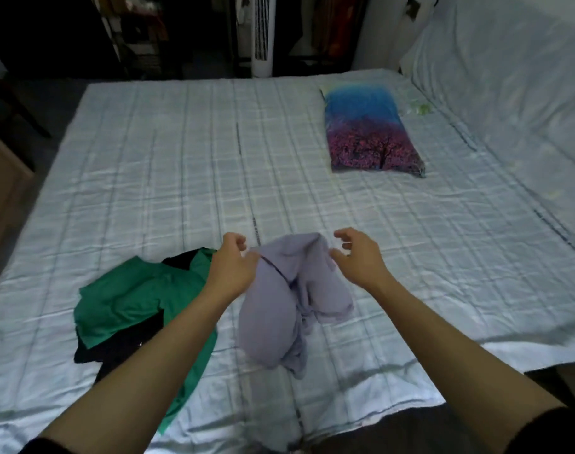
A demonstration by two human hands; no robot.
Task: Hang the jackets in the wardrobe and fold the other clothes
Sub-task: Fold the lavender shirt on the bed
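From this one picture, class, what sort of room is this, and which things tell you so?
Most likely a bedroom. A wide bed with a checked sheet fills the view, a printed pillow lies on it, and hanging clothes show in the dark behind.

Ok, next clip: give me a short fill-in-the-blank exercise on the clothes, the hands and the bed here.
1. The left hand and right hand hold up a ___ garment over the bed.
2. The green garment lies on top of a ___ one.
3. The green garment is on the person's ___ side of the held garment.
4. The pillow printed with a ___ lies on the bed.

Missing words: lilac; black; left; tree
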